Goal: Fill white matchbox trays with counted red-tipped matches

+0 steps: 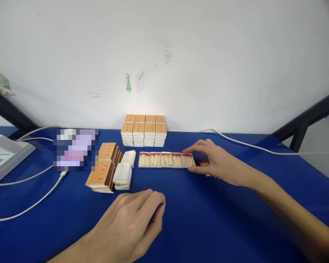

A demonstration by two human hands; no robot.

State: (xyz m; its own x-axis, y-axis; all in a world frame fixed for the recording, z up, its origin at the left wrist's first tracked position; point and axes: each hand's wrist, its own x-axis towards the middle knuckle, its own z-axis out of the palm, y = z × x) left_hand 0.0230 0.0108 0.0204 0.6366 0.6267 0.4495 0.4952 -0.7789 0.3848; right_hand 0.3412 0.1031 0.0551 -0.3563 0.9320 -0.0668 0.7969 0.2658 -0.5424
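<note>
Several white matchbox trays (166,160) full of red-headed matches lie side by side in a row. My right hand (211,159) has its thumb and index finger at the front and back edges of the rightmost tray (188,160), gripping it. Loose matches (203,163) lie on the table, partly hidden behind that hand. My left hand (138,223) rests near the front of the table with its fingers curled and the thumb close to the index finger; nothing shows in it. Just beyond it are white trays (122,173), loosely stacked, beside orange matchbox covers (101,173).
Stacked orange-topped matchboxes (144,128) stand by the wall (222,65). To the left are a pixelated phone-like object (78,148), white cables (33,203) and a white device (5,155). Another cable (244,143) crosses the blue table (197,223) at the right rear.
</note>
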